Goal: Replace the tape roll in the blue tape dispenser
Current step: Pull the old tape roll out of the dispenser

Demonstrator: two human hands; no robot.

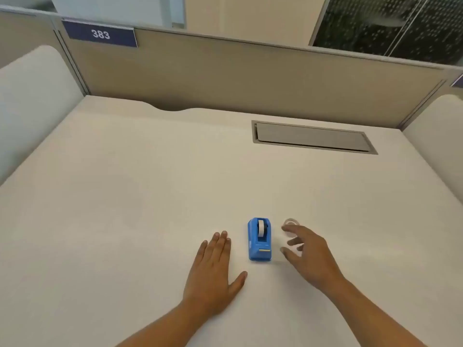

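A small blue tape dispenser stands on the white desk, its cutter end toward me, with a whitish tape roll seated in its top. A loose clear tape roll lies flat on the desk just right of it, partly hidden by my fingers. My left hand rests flat, palm down, to the left of the dispenser, not touching it. My right hand hovers to the right with fingers spread, fingertips over the loose roll, holding nothing.
A grey cable hatch is set into the desk at the back right. Beige partition walls close off the far side, with a blue sign reading 383. White side panels stand at left and right.
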